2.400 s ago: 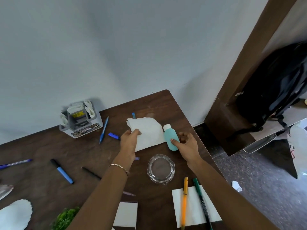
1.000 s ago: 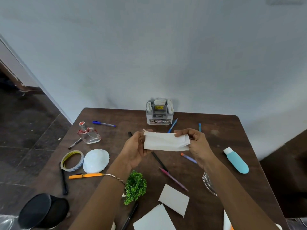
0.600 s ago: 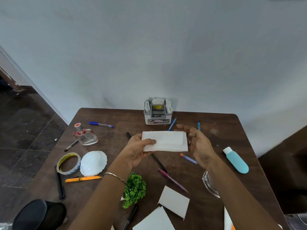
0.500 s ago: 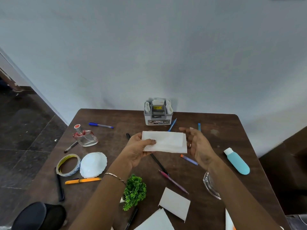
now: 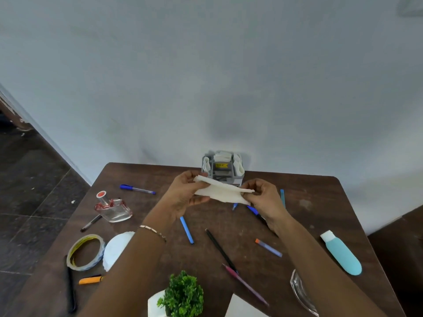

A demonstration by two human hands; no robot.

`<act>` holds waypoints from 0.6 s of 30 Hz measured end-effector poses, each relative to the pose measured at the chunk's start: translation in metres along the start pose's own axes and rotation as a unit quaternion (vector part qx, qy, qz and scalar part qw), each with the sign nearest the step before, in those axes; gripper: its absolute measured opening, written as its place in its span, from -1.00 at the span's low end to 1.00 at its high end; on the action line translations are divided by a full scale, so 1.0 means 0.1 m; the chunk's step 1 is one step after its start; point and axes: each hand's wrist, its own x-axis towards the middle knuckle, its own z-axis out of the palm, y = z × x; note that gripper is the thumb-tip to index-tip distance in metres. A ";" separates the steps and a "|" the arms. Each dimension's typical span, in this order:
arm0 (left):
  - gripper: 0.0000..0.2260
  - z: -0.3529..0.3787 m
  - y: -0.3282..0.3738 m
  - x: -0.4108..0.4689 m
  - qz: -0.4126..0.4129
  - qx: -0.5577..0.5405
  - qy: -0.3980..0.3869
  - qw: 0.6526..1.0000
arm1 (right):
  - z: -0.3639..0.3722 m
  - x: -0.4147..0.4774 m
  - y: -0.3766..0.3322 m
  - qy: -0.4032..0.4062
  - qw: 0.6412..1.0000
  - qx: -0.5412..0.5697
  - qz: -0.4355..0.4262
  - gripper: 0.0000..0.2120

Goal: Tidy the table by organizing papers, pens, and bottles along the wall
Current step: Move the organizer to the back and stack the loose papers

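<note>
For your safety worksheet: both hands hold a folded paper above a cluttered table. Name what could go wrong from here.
1. Setting the paper down by the organiser, a forearm could sweep the pens off the table.
2. The left hand may knock the glass bottle over.
3. The right hand has a glass dish below its arm, at the near edge; a nudge could drop it.

A folded white paper (image 5: 223,193) was held off the table at mid-frame, pinched at both ends and slanting down to the right. A blue-capped pen (image 5: 137,190) lay at centre left, a blue pen (image 5: 187,229) and a black pen (image 5: 220,249) below the paper, and a pink pen (image 5: 245,285) lower still. A clear glass bottle with a red cap (image 5: 113,208) lay tilted at left; a teal bottle with a white cap (image 5: 342,253) lay flat at lower right.
</note>
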 end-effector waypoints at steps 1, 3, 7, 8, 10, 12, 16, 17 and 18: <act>-0.83 0.00 0.08 0.07 0.010 0.008 0.002 1.000 | 0.03 0.09 -0.03 0.009 1.000 -0.009 -0.009 -0.82; -0.82 0.02 0.24 0.23 0.036 0.028 0.014 0.999 | 0.10 0.28 -0.07 0.013 0.999 -0.030 -0.022 -0.83; -0.89 0.07 0.54 0.61 0.130 0.159 0.038 0.978 | 0.19 0.70 -0.16 0.018 0.985 -0.155 -0.073 -0.82; -0.90 0.08 0.60 0.72 0.155 0.204 0.040 0.966 | 0.19 0.80 -0.17 0.017 0.972 -0.214 -0.093 -0.81; -0.90 0.13 0.71 0.86 0.198 0.284 0.039 0.937 | 0.19 0.94 -0.19 0.009 0.939 -0.323 -0.116 -0.82; -0.86 0.18 0.80 0.99 0.237 0.377 0.023 0.895 | 0.20 1.05 -0.19 -0.005 0.908 -0.400 -0.122 -0.79; -0.82 0.31 0.88 1.14 0.278 0.484 -0.007 0.830 | 0.25 1.16 -0.20 -0.008 0.853 -0.500 -0.149 -0.70; -0.82 0.32 0.88 1.18 0.280 0.489 -0.012 0.826 | 0.28 1.18 -0.18 -0.008 0.842 -0.516 -0.157 -0.68; -0.82 0.33 0.86 1.23 0.282 0.496 -0.018 0.821 | 0.31 1.20 -0.16 -0.008 0.834 -0.527 -0.164 -0.68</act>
